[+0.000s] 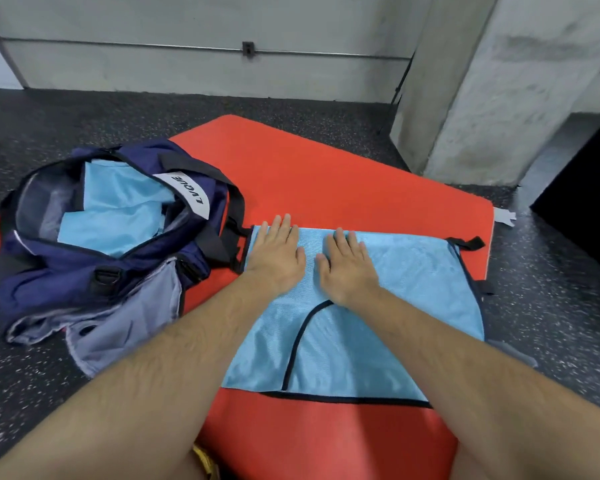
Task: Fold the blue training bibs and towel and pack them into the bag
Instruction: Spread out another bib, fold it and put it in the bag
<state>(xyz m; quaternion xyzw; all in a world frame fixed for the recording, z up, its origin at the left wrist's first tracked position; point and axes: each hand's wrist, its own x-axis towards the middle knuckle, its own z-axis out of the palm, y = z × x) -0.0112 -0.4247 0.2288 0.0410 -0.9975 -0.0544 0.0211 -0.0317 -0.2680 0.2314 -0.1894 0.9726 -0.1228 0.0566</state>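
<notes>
Head view shows a blue bib (378, 327) lying flat on a red mat (309, 168), on the near right side. The left hand (276, 258) and right hand (349, 268) both press down on its far left part, side by side. Neither grip holds anything: the fingers are straight and flat on the cloth.

What could go wrong? The bib looks thin and slick, so I think it could slide on the mat when one side gets lifted, and then the fold would come out crooked. A black strap (238, 209) from the bag (66, 282) lies right at the bib's far left corner. It could get caught in the fold. The bib's right edge hangs just past the mat, over the floor (551, 323), so a pull could drag it off.

The bib is light blue mesh with black trim along its edges and one curved black line in the middle. It looks smooth, with few wrinkles.

The bag sits to the left with its top open. More blue cloth (118, 216) is already inside. A grey cloth (118, 323) lies by the bag's near side. It may be the towel, but I cannot tell.
</notes>
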